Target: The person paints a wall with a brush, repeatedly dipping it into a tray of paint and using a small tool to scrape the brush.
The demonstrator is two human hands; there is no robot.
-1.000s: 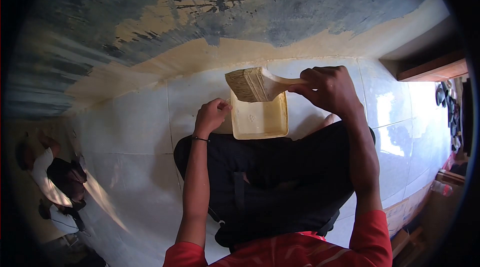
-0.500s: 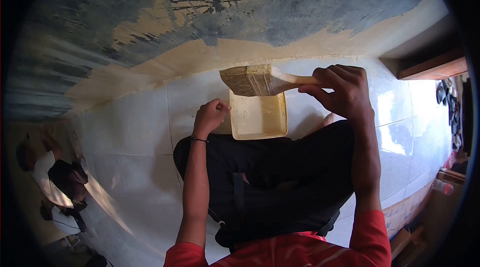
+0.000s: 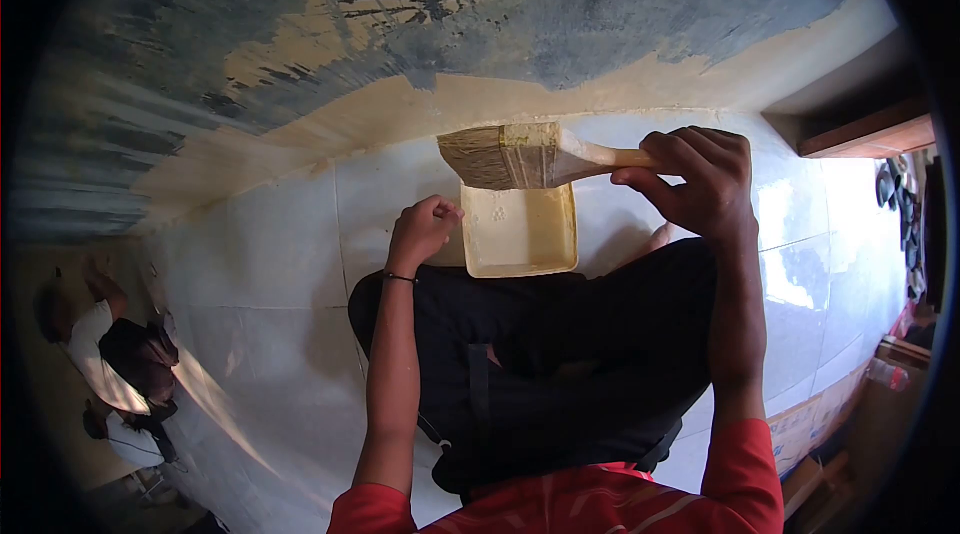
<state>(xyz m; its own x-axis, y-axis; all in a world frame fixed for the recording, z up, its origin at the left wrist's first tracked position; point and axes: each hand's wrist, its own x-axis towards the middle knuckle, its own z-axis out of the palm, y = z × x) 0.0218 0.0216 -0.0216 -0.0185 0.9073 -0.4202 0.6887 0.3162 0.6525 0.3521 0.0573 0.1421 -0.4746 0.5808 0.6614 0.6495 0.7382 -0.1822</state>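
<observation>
A wide paintbrush (image 3: 505, 158) with pale, coated bristles is held level by its wooden handle in my right hand (image 3: 700, 174). Its bristles point left, over the far edge of a cream rectangular tub (image 3: 520, 269). Pale liquid with a few bubbles shows inside the tub, which stands on the tiled floor in front of my crossed legs. At the tub's left edge is my left hand (image 3: 427, 231), fingers curled; whether anything is between them is too small to tell.
Ahead rises a wall (image 3: 600, 24) with patchy grey-blue and cream paint. Two people sit at the far left. A wooden ledge (image 3: 870, 137) juts out at the right, with cardboard (image 3: 815, 424) and wood pieces lower down.
My right hand and the paintbrush have shifted slightly to the right. My left hand has stayed beside the tub.
</observation>
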